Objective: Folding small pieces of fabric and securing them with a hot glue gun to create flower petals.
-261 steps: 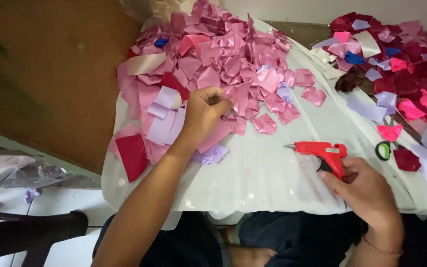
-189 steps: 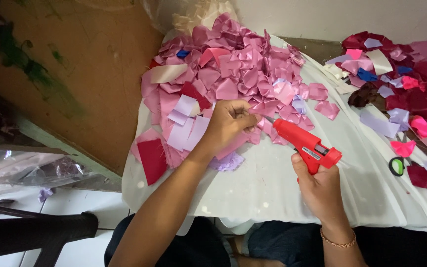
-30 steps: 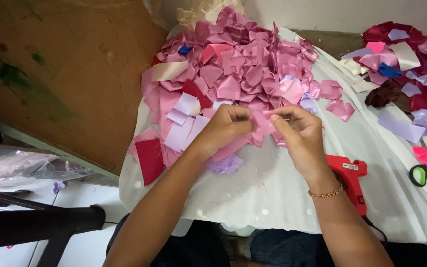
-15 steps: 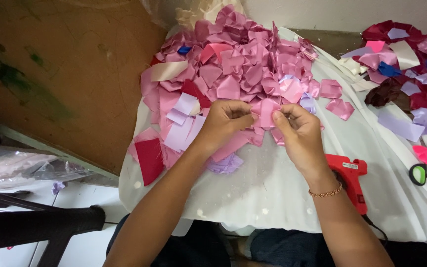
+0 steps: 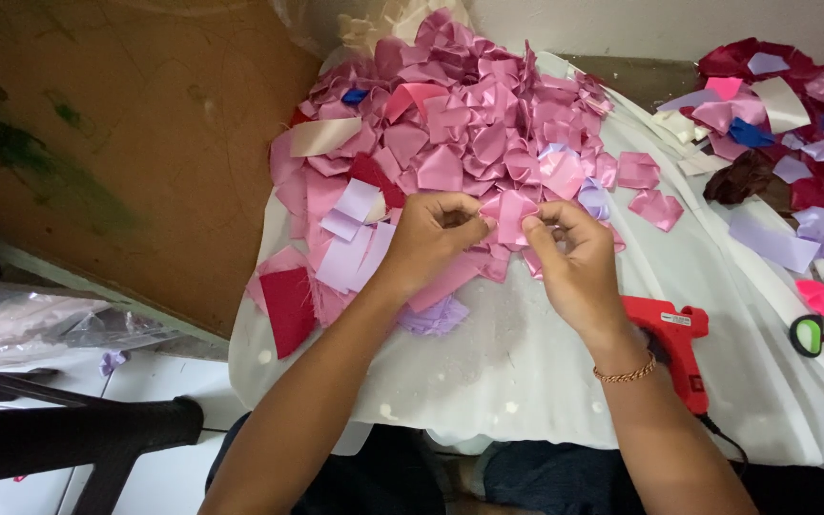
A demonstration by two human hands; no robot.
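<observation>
Two hands are meeting over a white-covered counter (image 5: pixel 545 372), pinching between them a small folded pink ribbon piece (image 5: pixel 510 212) at the near edge of a heap of pink ribbon pieces (image 5: pixel 469 124). The left hand (image 5: pixel 431 234) is gripping the piece's left side with thumb and fingertips curled in; the right hand (image 5: pixel 574 253) is gripping its right side the same way, a thin gold bracelet (image 5: pixel 627 372) showing at the wrist. How the piece is folded is hard to make out, as the fingers are covering most of its lower part.

A red glue gun (image 5: pixel 674 348) is lying on the cloth just beside the right forearm, which is hiding part of its body; its dark cord is running off toward the counter's near edge. Under the left wrist a pale purple scrap (image 5: pixel 436 315) is peeking out, half covered. A dark red square of cloth (image 5: pixel 288 307) is resting at the counter's left edge, with flat lilac strips (image 5: pixel 355 238) lying near it in the heap.

At the far right, a second pile of mixed scraps (image 5: pixel 793 124) in dark red, blue, lilac and hot pink is running out of view. A pair of scissors (image 5: pixel 808 334) with a green-and-black handle is lying there, only the handle loop clearly showing. A brown board (image 5: pixel 126 143) is filling the left side, and a black chair leg (image 5: pixel 69 443) is crossing the lower left corner, cut off by the frame. The person's lap below the counter is in shadow.
</observation>
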